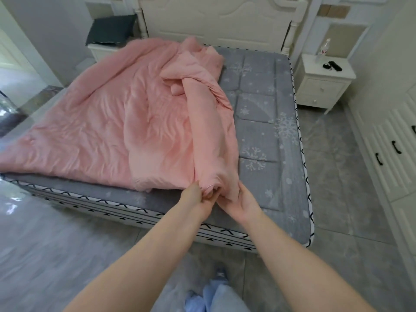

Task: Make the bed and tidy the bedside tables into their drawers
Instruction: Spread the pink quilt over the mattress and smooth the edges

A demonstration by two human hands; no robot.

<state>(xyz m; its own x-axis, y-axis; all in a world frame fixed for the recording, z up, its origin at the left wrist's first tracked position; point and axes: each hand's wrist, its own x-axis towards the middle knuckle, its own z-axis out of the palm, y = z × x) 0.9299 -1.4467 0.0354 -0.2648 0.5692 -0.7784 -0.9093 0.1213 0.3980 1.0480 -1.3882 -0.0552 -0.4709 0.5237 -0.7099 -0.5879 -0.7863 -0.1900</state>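
Note:
A pink quilt lies spread over the left part of the grey snowflake mattress, with its right side folded back into a long bunched ridge. At the foot of the bed my left hand and my right hand both grip the near end of that ridge, close together. The right bedside table carries a clear plastic bottle and small black items. The left bedside table holds a dark flat bag.
A white headboard stands at the far end. White wardrobe doors with black handles line the right wall. Grey tiled floor runs between bed and wardrobe. My legs and shoe show at the bottom.

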